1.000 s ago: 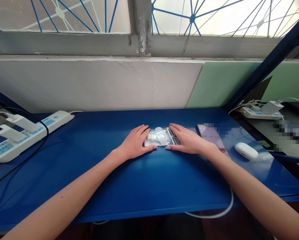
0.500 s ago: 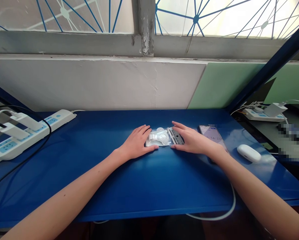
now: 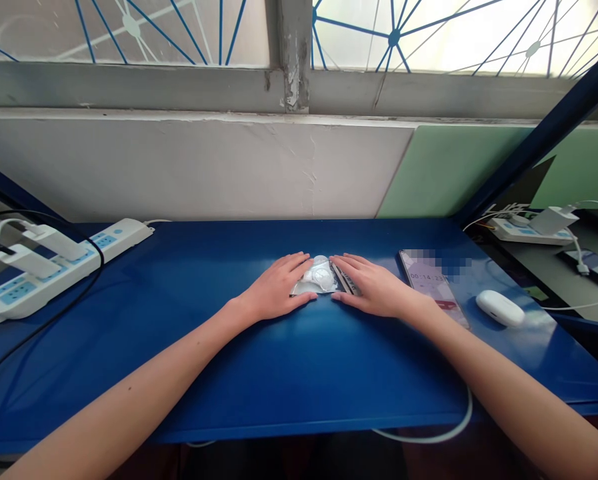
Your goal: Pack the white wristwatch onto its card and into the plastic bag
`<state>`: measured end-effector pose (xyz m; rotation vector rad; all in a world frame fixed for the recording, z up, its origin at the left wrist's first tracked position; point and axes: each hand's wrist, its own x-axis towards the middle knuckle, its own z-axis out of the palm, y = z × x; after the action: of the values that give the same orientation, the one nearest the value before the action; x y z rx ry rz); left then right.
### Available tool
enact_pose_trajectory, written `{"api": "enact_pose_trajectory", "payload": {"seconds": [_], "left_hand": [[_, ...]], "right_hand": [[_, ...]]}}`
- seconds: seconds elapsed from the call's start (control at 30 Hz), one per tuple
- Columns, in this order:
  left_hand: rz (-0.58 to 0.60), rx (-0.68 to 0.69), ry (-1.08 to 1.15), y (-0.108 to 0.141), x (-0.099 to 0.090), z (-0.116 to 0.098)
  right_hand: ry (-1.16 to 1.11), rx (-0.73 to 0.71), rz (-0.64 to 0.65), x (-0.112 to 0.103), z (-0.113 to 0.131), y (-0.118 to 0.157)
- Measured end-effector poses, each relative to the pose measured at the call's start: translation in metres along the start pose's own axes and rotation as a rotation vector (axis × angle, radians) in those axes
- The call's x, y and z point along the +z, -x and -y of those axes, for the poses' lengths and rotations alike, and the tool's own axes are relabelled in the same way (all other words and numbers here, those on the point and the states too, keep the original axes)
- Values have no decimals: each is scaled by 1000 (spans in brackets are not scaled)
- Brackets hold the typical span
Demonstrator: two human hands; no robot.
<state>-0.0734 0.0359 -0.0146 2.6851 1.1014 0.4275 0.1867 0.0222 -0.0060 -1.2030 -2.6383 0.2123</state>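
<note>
A clear plastic packet with a white round item inside lies flat on the blue table. My left hand rests over the packet's left end, fingers stretched forward and thumb along the near edge. Over the right end, where a dark printed strip shows, lies my right hand, also with its fingers extended. Both palms face down, and the hands cover the packet's two ends.
On the left is a white power strip with chargers and a black cable. A phone and a white oval case lie to the right. A wall stands behind.
My right hand has moved left, closer to my left hand, and covers more of the printed strip. My left fingers have shifted slightly right over the packet. More of the phone shows.
</note>
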Motion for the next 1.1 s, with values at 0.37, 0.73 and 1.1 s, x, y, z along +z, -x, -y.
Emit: {"api": "enact_pose_trajectory", "payload": {"seconds": [0.37,0.73,1.1], "left_hand": [[-166,44,279,-1,-3,-3],[-324,-229,700,-5,2,-20],[-148,-71,128,-2,0,-16]], "right_hand": [[-64,-87,-104,-15,-4,-1],[-653,290,-409,-14,4,-6],[-237,353,-362,6,-4,-12]]}}
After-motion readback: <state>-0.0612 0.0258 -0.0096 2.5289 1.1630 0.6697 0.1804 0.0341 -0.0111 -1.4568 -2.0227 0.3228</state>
